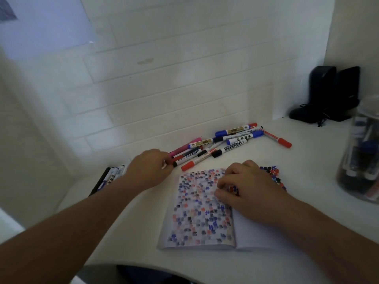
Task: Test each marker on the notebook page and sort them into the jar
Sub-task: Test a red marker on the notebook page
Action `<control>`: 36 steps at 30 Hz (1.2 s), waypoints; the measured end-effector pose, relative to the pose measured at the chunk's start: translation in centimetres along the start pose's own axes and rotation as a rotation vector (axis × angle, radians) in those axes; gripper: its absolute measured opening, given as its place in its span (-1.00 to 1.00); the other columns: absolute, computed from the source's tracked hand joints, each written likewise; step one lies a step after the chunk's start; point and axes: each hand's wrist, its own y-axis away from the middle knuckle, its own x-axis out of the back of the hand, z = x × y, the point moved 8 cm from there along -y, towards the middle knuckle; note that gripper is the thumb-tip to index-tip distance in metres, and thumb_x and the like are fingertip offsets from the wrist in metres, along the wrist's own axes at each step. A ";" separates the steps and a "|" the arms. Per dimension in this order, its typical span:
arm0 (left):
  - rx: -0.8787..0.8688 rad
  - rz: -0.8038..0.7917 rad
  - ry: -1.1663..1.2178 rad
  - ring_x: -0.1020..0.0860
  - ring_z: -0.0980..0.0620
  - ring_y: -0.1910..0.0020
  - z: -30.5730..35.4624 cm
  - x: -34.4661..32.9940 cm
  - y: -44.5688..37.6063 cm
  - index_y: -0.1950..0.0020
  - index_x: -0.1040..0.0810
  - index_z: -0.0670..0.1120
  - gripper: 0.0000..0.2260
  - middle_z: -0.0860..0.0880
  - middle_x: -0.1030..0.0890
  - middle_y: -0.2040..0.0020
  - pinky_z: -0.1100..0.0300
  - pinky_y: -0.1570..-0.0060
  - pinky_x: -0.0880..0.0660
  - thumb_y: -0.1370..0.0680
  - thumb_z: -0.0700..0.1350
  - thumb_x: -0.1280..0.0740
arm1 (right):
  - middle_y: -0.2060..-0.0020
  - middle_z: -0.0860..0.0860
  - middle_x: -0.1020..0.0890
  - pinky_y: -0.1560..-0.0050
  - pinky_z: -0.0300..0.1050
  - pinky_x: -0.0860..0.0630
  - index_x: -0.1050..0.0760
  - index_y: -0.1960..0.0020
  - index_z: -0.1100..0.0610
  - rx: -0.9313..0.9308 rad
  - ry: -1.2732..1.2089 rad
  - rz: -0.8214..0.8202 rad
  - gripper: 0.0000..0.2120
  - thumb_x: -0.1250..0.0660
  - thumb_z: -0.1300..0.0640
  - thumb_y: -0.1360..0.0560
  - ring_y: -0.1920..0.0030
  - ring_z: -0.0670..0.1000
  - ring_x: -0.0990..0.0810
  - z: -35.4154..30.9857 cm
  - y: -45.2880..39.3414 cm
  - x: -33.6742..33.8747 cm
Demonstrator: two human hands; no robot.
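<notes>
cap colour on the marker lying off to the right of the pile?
Red, both ends, on the marker. Head view, the only one.

We see a white desk (pixel 307 160) set against a white wall (pixel 174 78) lined like brickwork, with a faint yellowish stain (pixel 145 61) on it. In the far right corner stand two black speakers (pixel 336 93) side by side (a thin dark cord trails from their base). High on the left, a pale sheet of paper (pixel 47 23) hangs on the wall, its lower corner curling slightly.
</notes>
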 end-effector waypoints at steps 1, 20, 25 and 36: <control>-0.041 0.006 0.046 -0.53 0.06 0.09 1.7 -0.3 -0.6 -0.09 -0.61 0.16 -0.80 0.07 -0.58 0.05 0.08 0.03 -0.55 -0.60 0.19 -0.27 | -0.20 -0.24 -0.48 -0.27 -0.01 -0.41 -0.54 -0.28 -0.21 -0.003 -0.006 0.016 -0.56 -0.12 -0.38 -0.56 -0.23 -0.11 -0.32 0.1 0.0 0.2; -0.613 -0.051 0.685 -0.55 0.17 0.08 17.5 2.7 2.5 -0.25 -0.46 0.04 -0.79 0.20 -0.56 0.05 0.22 0.11 -0.50 -0.74 0.03 -0.08 | 0.16 -0.01 -0.69 0.19 -0.12 -0.64 -0.52 -0.26 -0.26 -0.145 -0.890 0.376 -0.60 -0.34 -0.37 -0.48 0.17 -0.10 -0.68 4.5 0.4 3.5; -0.656 -0.034 0.707 -0.60 0.22 0.10 18.6 0.7 1.6 -0.28 -0.54 0.06 -0.75 0.18 -0.66 0.00 0.09 0.09 -0.57 -0.72 0.06 -0.13 | 0.35 0.05 -0.56 0.39 -0.20 -0.47 -0.61 -0.23 -0.10 -0.207 -1.130 0.272 -0.60 -0.34 -0.21 -0.46 0.37 -0.08 -0.49 4.4 0.6 2.1; -0.567 -0.172 0.859 -0.62 0.06 0.24 16.8 -0.6 0.9 -0.30 -0.30 0.27 -0.68 0.00 -0.65 0.18 -0.10 0.18 -0.59 -0.60 0.30 -0.22 | 0.24 0.11 -0.62 0.17 0.07 -0.52 -0.54 -0.19 -0.09 -0.237 -1.136 0.230 -0.73 -0.42 -0.13 -0.54 0.23 0.17 -0.54 4.7 0.4 1.8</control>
